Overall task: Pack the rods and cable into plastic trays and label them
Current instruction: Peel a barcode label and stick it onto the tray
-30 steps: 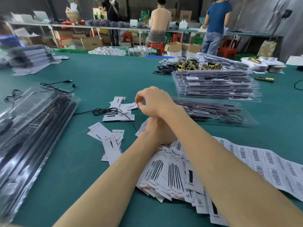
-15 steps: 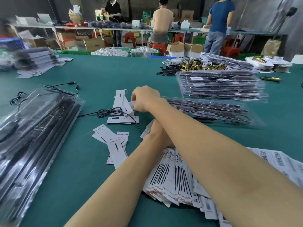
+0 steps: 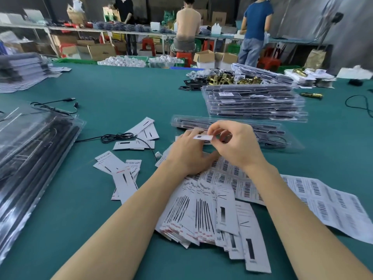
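One small label sits pinched between the thumb and fingertips of the right hand, lifted off the surface, its long axis running left to right. The left hand lies just beside it with its fingers stretched forward and flat over the barcode sheet, gripping nothing that I can see. The filled plastic tray lies directly beyond both hands, its length also left to right and roughly parallel to the label. By my judgement the right hand is nearer and needs only a short forward reach to stick it on.
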